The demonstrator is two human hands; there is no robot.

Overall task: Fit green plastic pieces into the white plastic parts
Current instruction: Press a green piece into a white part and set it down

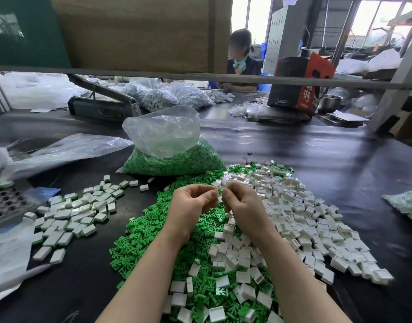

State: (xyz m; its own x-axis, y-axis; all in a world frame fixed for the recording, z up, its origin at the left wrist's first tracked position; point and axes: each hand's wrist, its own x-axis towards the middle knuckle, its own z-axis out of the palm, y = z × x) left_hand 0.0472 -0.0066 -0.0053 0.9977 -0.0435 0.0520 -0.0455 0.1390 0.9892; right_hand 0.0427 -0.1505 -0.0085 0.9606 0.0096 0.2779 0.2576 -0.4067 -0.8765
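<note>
With your left hand (pixel 191 201) and right hand (pixel 241 203) both pinching one white part (pixel 219 194), square the green piece first; press straight; drop it at nine o'clock.

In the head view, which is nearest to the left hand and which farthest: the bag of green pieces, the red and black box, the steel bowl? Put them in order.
Measured from the left hand:
1. The bag of green pieces, just beyond the hand, mid-table.
2. The red and black box, far back on the right.
3. The steel bowl, beside that box and further right.
</note>
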